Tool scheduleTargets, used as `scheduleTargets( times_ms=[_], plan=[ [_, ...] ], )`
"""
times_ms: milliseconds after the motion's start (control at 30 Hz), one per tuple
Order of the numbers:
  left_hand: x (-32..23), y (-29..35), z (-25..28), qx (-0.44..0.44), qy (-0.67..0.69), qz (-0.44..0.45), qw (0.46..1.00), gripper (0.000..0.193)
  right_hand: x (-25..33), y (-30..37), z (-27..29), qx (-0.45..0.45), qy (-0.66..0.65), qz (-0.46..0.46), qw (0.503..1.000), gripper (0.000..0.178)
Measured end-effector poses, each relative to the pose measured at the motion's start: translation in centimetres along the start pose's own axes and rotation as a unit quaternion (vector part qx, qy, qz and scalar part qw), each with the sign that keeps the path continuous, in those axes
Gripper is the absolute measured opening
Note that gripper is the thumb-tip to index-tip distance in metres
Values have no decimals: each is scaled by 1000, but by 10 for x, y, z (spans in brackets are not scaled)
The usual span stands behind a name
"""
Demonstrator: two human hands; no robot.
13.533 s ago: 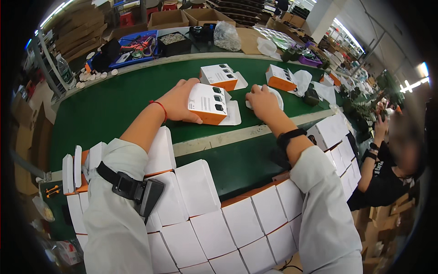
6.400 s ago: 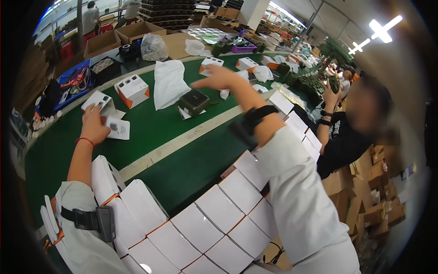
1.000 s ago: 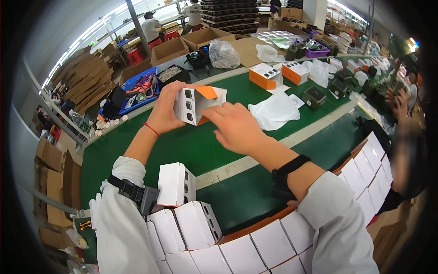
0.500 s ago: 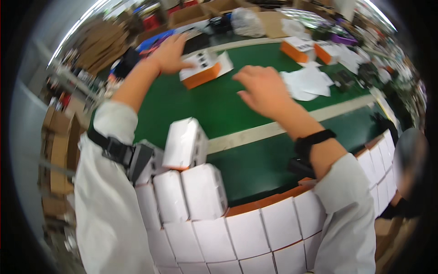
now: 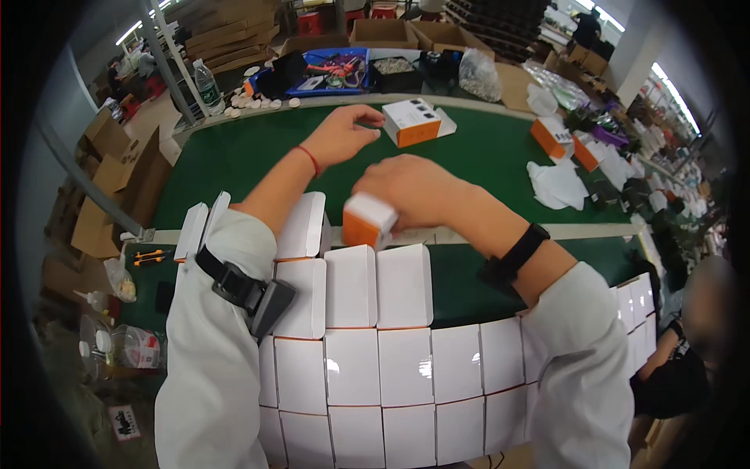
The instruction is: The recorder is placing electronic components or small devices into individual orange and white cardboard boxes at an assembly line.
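Note:
My right hand [image 5: 410,187] is closed around a small white-and-orange box [image 5: 363,223], slightly smeared by motion, above the pale strip at the belt's near edge. My left hand [image 5: 344,137] is over the green belt with its thumb and fingers apart and nothing between them. Just right of its fingertips sits a white-and-orange box [image 5: 414,123] with an end flap folded out. White boxes [image 5: 403,286] stand in a row close in front of me, beside and beyond larger rows of white boxes [image 5: 405,366].
At the right of the belt [image 5: 258,148] lie two white-and-orange boxes [image 5: 551,137] and white sheets [image 5: 558,184]. A blue tray [image 5: 336,59] of small items and a plastic bottle [image 5: 206,83] stand along the far edge. Another person's arm [image 5: 664,344] shows at the right.
My right hand, empty before, has come nearer and left and now holds a small box. My left hand has shifted nearer, clear of the flapped box. The view has turned left.

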State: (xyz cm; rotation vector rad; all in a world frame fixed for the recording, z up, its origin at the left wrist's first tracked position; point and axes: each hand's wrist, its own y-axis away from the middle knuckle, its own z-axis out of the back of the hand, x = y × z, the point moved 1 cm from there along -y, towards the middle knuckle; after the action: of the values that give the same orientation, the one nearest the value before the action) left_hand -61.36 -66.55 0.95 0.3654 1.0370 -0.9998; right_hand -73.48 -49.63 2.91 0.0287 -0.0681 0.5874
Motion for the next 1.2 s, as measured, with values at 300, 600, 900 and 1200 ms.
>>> scheduleTargets(
  times_ms=[300,600,900,1200],
  plan=[
    [-23,34,-56,-43,-368,-101,923,117,-59,26,-42,-291,-532,-360,709,46],
    [-10,20,-64,10,-285,-58,957,113,-68,45,-40,-379,0,-80,922,21],
    [-6,22,-47,-35,-208,-54,976,113,-72,20,-54,-295,-406,-359,787,40],
    [12,28,-41,-45,-318,-140,937,113,-78,8,-94,-203,-430,-329,816,31]
  ],
)
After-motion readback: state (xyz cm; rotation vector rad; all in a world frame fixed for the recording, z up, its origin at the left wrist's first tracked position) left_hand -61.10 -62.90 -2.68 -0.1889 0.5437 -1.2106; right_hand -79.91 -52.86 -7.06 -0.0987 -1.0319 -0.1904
